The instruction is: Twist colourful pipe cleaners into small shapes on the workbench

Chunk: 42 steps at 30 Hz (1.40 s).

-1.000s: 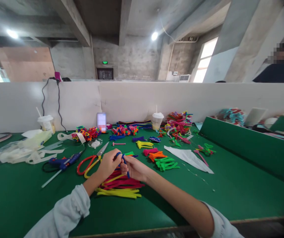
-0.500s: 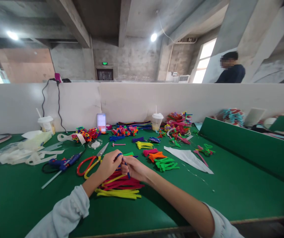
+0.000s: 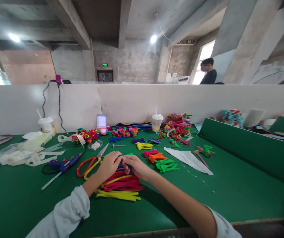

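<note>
Between my two hands is a blue pipe cleaner, bent where the fingers meet. My left hand pinches one part of it, and my right hand grips the other close by; the fingertips nearly touch. Below them on the green table lies a pile of straight red pipe cleaners, with yellow pipe cleaners at its near side. Just left of my left hand rest scissors with red and yellow handles. To the right of my right hand are bundles of orange and green pipe cleaners.
A blue glue gun lies at left, near white plastic strips. Along the back stand a phone and lidded cups. A white cloth piece lies at right, before a green divider. A person is beyond the partition.
The blue pipe cleaner's lower end has swung a little to the right as my right-hand fingers shifted. My left hand barely moved. The person in the background has moved left.
</note>
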Each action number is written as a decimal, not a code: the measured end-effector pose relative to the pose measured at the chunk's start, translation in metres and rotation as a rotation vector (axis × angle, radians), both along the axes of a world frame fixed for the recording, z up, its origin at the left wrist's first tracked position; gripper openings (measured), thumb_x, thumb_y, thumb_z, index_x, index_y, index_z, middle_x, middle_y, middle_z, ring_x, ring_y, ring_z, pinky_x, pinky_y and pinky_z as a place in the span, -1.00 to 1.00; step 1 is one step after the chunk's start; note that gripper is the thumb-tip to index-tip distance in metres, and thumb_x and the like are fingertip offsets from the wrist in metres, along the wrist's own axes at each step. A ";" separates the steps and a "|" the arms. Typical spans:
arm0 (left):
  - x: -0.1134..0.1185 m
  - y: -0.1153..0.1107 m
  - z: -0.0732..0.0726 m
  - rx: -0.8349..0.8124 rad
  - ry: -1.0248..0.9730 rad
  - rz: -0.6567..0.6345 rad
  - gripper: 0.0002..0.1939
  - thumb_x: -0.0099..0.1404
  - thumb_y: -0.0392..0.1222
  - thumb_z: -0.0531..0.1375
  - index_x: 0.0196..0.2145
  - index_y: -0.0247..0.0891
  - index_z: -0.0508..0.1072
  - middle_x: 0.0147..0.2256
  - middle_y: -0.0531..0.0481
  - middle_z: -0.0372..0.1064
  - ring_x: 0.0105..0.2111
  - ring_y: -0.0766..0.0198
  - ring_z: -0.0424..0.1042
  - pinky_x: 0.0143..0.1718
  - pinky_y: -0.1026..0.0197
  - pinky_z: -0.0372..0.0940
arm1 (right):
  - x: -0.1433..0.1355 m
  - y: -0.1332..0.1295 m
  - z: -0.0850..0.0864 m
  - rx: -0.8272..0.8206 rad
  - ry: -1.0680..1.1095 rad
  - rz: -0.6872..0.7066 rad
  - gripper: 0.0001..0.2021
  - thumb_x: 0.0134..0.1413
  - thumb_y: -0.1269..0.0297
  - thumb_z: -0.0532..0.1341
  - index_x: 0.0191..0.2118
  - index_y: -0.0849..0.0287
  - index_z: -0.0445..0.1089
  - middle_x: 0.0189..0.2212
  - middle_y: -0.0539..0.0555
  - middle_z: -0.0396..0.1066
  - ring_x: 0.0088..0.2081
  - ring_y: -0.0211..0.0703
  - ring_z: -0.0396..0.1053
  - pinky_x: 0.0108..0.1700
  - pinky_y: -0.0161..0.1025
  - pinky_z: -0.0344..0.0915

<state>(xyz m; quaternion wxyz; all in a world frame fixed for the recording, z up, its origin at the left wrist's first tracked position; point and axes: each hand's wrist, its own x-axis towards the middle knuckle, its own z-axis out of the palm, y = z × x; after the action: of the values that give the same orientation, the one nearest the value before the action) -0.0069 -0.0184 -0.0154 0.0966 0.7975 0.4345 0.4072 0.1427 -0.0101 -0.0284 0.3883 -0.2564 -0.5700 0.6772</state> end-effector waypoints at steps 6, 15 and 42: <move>-0.009 0.001 -0.002 0.354 0.398 -0.090 -0.71 0.30 -0.24 -0.13 -0.43 -0.26 0.33 -0.49 -0.02 0.27 -0.44 0.25 0.22 -0.37 0.23 0.15 | 0.006 0.002 0.001 -0.272 0.171 0.196 -0.79 -0.16 0.23 0.27 -0.48 0.30 0.30 -0.69 -0.09 0.19 -0.64 -0.44 0.09 -0.52 -0.40 0.05; -0.016 0.000 0.003 0.620 0.670 -0.085 -0.76 0.31 -0.30 -0.13 -0.31 -0.28 0.32 -0.48 -0.02 0.25 -0.42 0.27 0.22 -0.47 0.27 0.12 | 0.004 0.002 0.002 -0.325 0.212 0.176 -0.83 -0.22 0.33 0.27 -0.53 0.25 0.24 -0.67 -0.11 0.14 -0.62 -0.43 0.08 -0.50 -0.40 0.04; -0.002 0.000 -0.006 0.312 0.361 0.069 -0.73 0.29 -0.23 -0.10 -0.46 -0.27 0.31 -0.50 -0.01 0.30 -0.43 0.27 0.28 -0.39 0.26 0.16 | 0.003 0.003 0.002 -0.043 0.113 0.046 -0.72 -0.17 0.12 0.24 -0.58 0.23 0.21 -0.70 -0.12 0.13 -0.62 -0.39 0.13 -0.47 -0.37 0.08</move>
<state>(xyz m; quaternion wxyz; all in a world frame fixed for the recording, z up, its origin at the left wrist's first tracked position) -0.0086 -0.0188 -0.0212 -0.1208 0.8474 0.4036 0.3232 0.1453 -0.0067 -0.0268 0.3984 -0.2129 -0.5385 0.7113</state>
